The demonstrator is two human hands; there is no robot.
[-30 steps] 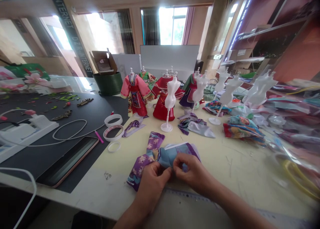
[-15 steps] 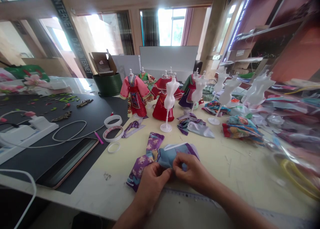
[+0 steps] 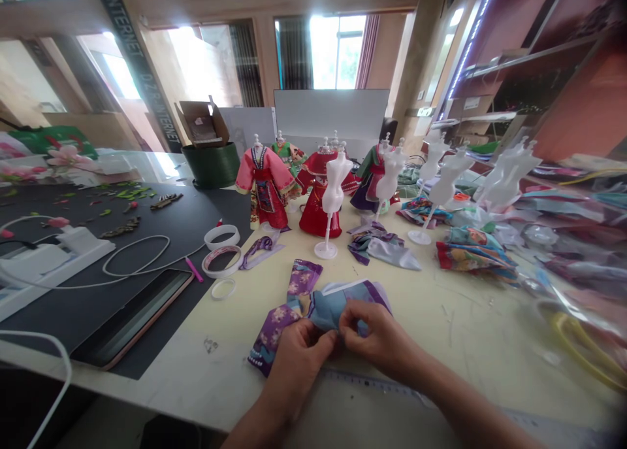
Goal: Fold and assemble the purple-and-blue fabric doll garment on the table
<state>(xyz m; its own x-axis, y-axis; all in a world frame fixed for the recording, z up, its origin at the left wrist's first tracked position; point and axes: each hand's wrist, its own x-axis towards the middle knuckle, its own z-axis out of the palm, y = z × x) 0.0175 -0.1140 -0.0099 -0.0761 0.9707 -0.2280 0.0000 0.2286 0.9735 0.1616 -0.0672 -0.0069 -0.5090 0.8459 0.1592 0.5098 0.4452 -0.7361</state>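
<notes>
A small doll garment of pale blue satin with purple trim (image 3: 343,305) lies on the cream tabletop (image 3: 455,318) directly in front of me. A purple floral cloth (image 3: 273,326) joins it on the left, with a strip (image 3: 304,276) rising away from my hands. My left hand (image 3: 298,364) presses on the garment's lower left edge, and its fingers hold the cloth. My right hand (image 3: 377,341) pinches the blue fabric from the right, with its fingertips close to those of my left hand.
Several doll dresses and white dress forms (image 3: 336,187) stand beyond my hands, beside folded fabric piles (image 3: 377,246). White tape rolls (image 3: 221,256) and a tablet (image 3: 132,318) lie left. A ruler (image 3: 372,382) lies near the table's front edge.
The view shifts slightly. My hands and the garment stay in nearly the same place.
</notes>
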